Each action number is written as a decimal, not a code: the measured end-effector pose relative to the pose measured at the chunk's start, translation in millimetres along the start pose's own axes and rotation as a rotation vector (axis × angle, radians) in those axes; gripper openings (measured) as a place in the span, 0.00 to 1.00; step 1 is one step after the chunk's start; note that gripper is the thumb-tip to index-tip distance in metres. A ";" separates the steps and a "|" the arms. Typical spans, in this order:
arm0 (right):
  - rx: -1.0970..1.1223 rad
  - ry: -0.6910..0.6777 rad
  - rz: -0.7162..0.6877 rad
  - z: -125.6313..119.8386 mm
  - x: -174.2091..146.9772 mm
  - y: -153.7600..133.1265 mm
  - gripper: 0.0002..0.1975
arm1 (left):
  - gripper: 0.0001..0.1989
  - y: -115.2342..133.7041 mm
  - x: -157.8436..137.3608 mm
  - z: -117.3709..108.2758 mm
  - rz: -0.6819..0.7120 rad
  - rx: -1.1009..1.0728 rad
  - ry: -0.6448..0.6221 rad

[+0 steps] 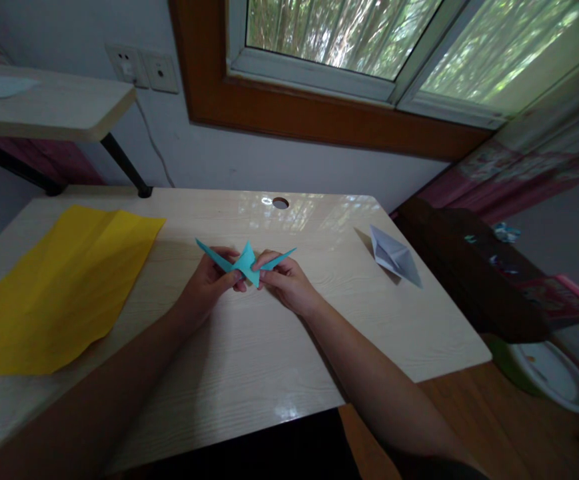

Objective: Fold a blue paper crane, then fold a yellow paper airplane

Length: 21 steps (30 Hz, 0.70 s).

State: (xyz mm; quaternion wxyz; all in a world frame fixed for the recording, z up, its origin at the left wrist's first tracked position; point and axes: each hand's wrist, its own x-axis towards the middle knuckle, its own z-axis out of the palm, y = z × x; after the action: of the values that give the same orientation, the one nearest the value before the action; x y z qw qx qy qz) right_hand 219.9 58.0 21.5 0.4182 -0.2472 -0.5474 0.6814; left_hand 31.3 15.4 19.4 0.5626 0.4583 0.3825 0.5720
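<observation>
We look out from the person's head, forward and down over the desk [264, 353], with the forearms [369, 353] running in from the bottom edge to the left hand [206, 280] and right hand [292, 283] near mid-view. From close above the desk's near side we face the wall [269, 163] and window [339, 47], our wide view taking in some floor [469, 413] at lower right.
</observation>
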 end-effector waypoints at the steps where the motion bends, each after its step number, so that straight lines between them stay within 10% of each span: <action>1: -0.006 -0.012 0.000 0.2 -0.2 -0.3 0.12 | 0.21 0.2 0.3 0.8 0.002 -0.005 0.006; 21: -0.063 0.074 -0.092 -1.4 0.2 -0.8 0.16 | 0.09 11.4 4.5 -2.0 -0.046 0.391 0.152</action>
State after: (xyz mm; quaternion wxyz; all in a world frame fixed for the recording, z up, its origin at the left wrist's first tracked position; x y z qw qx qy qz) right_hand 221.1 58.9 21.9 0.4611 -0.2599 -0.5634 0.6344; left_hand 26.3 19.1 30.0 0.4455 0.5054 0.5378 0.5069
